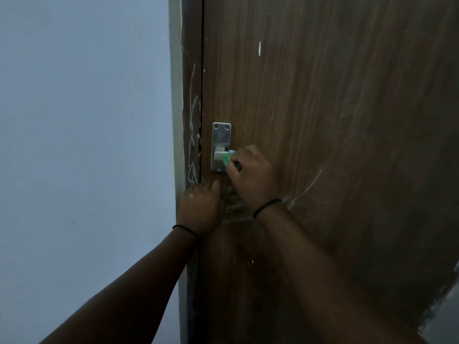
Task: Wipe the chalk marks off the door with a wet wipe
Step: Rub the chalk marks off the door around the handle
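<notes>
- Wall (82, 145): pale blue-grey, plain, left of the metal latch plate, beyond the door frame.
- Door (335, 120): brown wood grain, carries the latch plate near its left edge. Faint pale chalk marks (308, 184) curve down to the right of the plate; a short white streak (259, 48) sits well above it.
- Door frame (191, 108): dark strip just left of the plate, with greenish-white scribbles (192, 145) running down it.
- Right hand (253, 175): just right of the plate, fingers curled and clamped on a small blue-green wad, apparently the wet wipe (228, 160), pressed against the plate's right edge. Black band on wrist.
- Left hand (201, 207): just below the plate, fingers out of sight, so grip cannot be told; it lies against the door's edge. Black band on wrist.
- Metal latch plate (220, 147): upright, silver, screws at the corners.
</notes>
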Demonstrator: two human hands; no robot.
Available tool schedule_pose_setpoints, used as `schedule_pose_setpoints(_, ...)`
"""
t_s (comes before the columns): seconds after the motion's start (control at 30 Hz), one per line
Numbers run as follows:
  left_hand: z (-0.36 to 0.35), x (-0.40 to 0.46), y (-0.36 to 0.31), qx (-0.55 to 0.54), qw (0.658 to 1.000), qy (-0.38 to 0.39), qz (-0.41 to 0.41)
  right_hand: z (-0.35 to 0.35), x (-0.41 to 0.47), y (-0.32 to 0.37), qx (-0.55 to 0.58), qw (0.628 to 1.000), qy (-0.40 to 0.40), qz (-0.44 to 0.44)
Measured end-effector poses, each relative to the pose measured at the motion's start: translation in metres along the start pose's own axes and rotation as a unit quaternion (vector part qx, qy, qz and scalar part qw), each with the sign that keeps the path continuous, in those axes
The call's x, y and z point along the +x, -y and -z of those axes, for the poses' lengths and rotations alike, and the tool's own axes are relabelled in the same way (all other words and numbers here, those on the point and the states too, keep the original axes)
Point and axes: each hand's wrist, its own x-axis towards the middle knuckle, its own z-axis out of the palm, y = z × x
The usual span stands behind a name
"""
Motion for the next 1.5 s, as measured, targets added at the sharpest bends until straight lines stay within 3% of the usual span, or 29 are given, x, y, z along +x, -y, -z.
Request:
schedule_pose_setpoints(0.23,0.006,-0.001,-0.006,-0.044,0.999,0.011,0.019,0.065,-0.028,-0.078,0.003,0.975,-0.107,-0.195)
schedule_pose_setpoints(0.5,0.004,0.017,-0.027,-0.076,0.997,0.019,0.005,0.056,-0.039,-0.077,0.041,0.979,-0.067,-0.186)
schedule_pose_setpoints(0.73,-0.008,0.033,-0.028,-0.003,0.998,0.046,-0.037,0.041,-0.057,-0.102,0.031,0.968,-0.074,-0.238)
schedule_pose_setpoints(1.07,-0.022,0.037,-0.031,0.037,0.995,0.087,0.002,-0.001,-0.068,-0.089,0.006,0.994,-0.032,-0.1)
schedule_pose_setpoints(1.23,-0.018,0.042,-0.045,0.064,0.992,0.106,0.004,0.037,-0.059,-0.129,-0.025,0.959,-0.187,-0.21)
schedule_pose_setpoints(1.3,-0.018,0.046,-0.065,0.079,0.989,0.128,0.016,0.031,-0.05,-0.117,-0.025,0.969,-0.159,-0.186)
schedule_pose_setpoints(1.4,-0.019,0.054,-0.09,0.098,0.983,0.15,0.046,0.027,-0.07,-0.113,-0.01,0.989,-0.046,-0.137)
schedule_pose_setpoints(1.5,-0.02,0.054,-0.095,0.101,0.98,0.161,0.065,0.051,-0.068,-0.136,-0.023,0.979,-0.095,-0.178)
